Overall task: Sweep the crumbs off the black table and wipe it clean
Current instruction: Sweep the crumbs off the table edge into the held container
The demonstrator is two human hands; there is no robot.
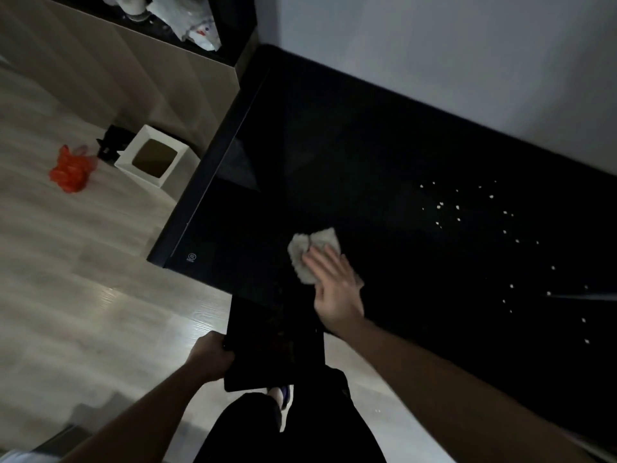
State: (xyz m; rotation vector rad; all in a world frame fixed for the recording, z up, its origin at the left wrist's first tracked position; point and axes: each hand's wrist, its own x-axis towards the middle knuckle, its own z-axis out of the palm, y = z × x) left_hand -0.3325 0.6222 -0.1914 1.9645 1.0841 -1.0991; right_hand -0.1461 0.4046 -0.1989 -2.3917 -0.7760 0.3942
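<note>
The black table [350, 155] runs along the grey wall. Pale crumbs [467, 208] lie scattered over its right half, several more nearer the front right. A crumpled whitish cloth [309, 248] lies on the table close to its near edge. My right hand [334, 285] presses flat on the cloth with straight fingers. My left hand [210, 355] grips the left side of a black tray [277, 342], held just below the table's near edge, under the cloth.
A white square bin [153, 158] stands on the pale wood floor left of the table. An orange plastic bag [70, 168] lies further left. Plastic bags [193, 25] rest on a dark shelf at the top. My legs and a shoe [283, 396] are below the tray.
</note>
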